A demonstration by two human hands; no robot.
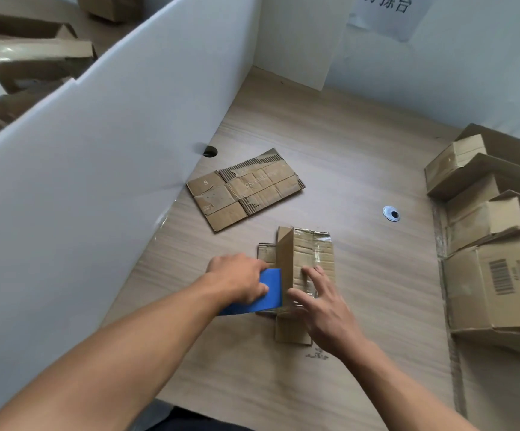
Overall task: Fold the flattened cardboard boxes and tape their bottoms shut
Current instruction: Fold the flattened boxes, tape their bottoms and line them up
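Cardboard box (311, 253), folded, on the tabletop (361, 169) close before the person. Right hand (321, 303), fingers straight and spread, presses its taped face. Left hand (237, 278) grips a blue tool (269, 290) beside it. Advisable: hold the flaps flat and smooth the tape along the seam.

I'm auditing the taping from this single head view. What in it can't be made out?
Head view throughout.
Blue flat plastic tool: mostly covered by the left hand gripping it; kind unclear.
Small brown cardboard box: right hand covers part of its taped seam.
White paper sign on the wall: top cut off by the frame edge.
Flattened brown cardboard box: print too blurred to read.
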